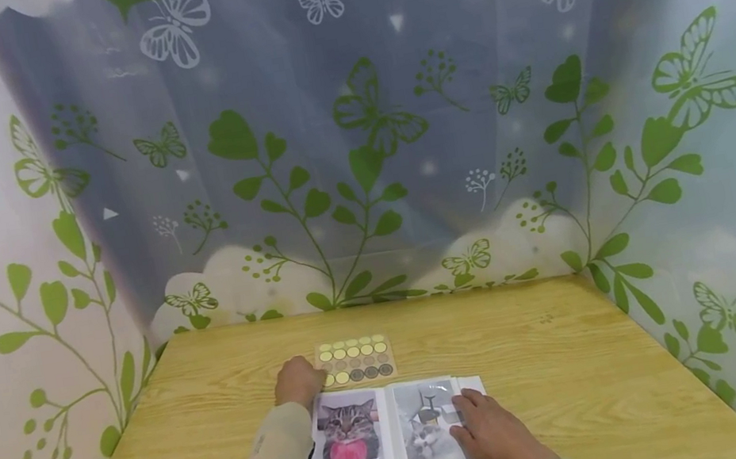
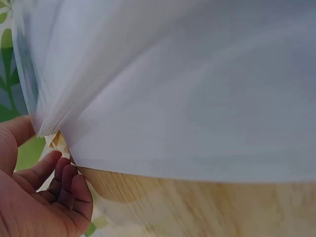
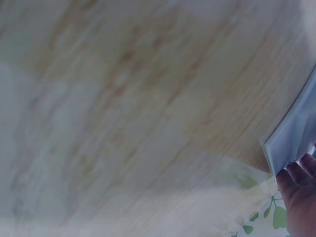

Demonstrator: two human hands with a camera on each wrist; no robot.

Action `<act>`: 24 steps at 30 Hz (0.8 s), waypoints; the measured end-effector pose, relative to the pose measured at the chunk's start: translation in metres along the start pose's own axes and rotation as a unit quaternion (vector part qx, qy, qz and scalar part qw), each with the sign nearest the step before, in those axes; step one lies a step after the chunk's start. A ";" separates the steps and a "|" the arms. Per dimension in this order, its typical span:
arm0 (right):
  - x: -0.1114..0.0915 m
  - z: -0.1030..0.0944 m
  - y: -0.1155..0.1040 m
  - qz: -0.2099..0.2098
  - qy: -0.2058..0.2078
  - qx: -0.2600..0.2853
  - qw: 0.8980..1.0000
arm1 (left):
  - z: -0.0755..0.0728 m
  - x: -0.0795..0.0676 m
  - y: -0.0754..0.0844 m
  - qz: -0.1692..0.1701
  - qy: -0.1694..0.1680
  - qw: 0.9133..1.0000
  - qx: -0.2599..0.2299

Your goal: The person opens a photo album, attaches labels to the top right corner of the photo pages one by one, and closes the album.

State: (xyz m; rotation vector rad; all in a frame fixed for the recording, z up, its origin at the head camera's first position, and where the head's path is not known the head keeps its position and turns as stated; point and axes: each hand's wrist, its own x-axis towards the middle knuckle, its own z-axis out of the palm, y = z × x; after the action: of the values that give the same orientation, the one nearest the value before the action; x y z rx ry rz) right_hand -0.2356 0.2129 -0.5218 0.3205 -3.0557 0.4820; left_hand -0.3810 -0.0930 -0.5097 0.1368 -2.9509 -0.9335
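A photo album (image 1: 393,450) lies spread on the wooden table. Its left page shows a cat photo (image 1: 348,441) with a pink ball, its right page a greyish photo (image 1: 431,444). At the album's upper left corner is my left hand (image 1: 300,382). Seen from the left wrist, that hand (image 2: 47,197) has its thumb against the gathered edges of the clear pages (image 2: 54,118), fingers curled just below. My right hand (image 1: 497,430) rests on the right page near its outer edge. The right wrist view catches its fingers (image 3: 296,175) along the album's edge.
Just beyond the album lies a sheet of round stickers (image 1: 356,362) in yellow, tan and grey, its left edge close to my left hand. The wooden table (image 1: 579,373) is bordered by patterned curtains (image 1: 364,206) at the back and both sides.
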 end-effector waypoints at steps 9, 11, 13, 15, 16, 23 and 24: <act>0.000 0.001 0.000 -0.006 0.003 0.001 1.000 | 0.002 -0.003 0.003 -0.002 -0.003 1.000 0.030; 0.000 0.001 0.000 -0.007 0.003 0.002 1.000 | 0.003 -0.003 0.003 -0.003 -0.001 0.999 0.037; 0.000 0.001 -0.001 -0.006 0.002 0.003 1.000 | 0.002 -0.004 0.003 -0.005 0.001 0.999 0.038; 0.000 0.000 -0.001 -0.002 -0.001 0.002 1.000 | 0.002 -0.004 0.004 -0.006 0.002 1.000 0.031; 0.000 0.000 -0.001 0.000 -0.002 0.002 1.000 | 0.001 -0.004 0.004 -0.009 0.000 1.000 0.025; 0.001 -0.001 0.000 0.009 -0.012 0.002 1.000 | -0.001 -0.002 0.005 -0.007 -0.008 0.998 -0.067; 0.001 -0.001 0.001 0.009 -0.011 0.003 1.000 | 0.000 -0.001 0.006 -0.004 -0.007 0.996 -0.084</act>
State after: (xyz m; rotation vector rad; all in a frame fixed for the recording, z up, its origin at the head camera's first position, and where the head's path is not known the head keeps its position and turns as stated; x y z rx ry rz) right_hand -0.2371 0.2136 -0.5213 0.3003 -3.0810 0.4907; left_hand -0.3802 -0.0884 -0.5065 0.1361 -2.8690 -1.1835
